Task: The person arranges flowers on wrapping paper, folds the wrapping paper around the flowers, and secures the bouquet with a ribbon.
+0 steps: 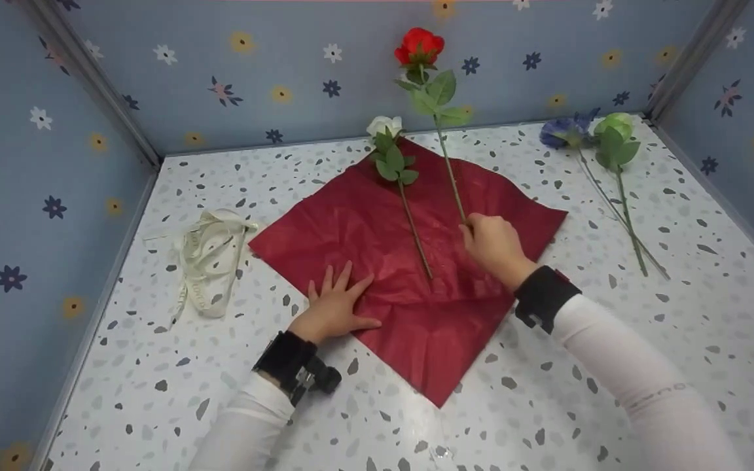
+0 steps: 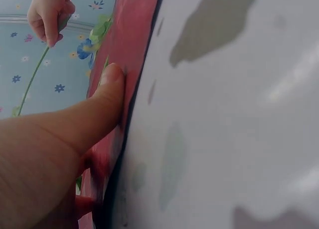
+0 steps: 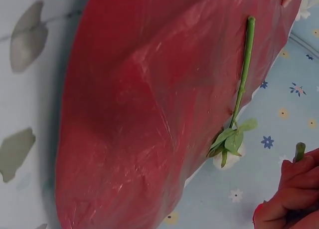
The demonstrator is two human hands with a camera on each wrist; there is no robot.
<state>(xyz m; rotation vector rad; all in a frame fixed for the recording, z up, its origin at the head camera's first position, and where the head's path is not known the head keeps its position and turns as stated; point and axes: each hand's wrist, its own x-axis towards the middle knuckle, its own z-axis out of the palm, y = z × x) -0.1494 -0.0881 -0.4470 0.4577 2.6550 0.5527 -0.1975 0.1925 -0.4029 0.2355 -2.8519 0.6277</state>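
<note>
Presently, right hand [image 1: 496,247] grips red rose [image 1: 440,99] by its stem, raised over dark-red paper [image 1: 377,226] on counter [image 1: 514,418]. Left hand [image 1: 332,310]: fingers spread, resting on paper's near-left edge. White rose [image 1: 393,159] lies on paper.

Speckled table [image 1: 547,405], logged remotely.
I count one red rose [image 1: 419,49], stem gripped in the right hand [image 1: 496,247]; one white rose [image 1: 388,160] lying on a red sheet [image 1: 344,229]; the left hand [image 1: 334,310], fingers spread, resting on that sheet's near-left edge; one cream ribbon [image 1: 190,258], left; one blue-purple flower [image 1: 565,132] and one green flower [image 1: 614,125], stems crossed, right.
</note>
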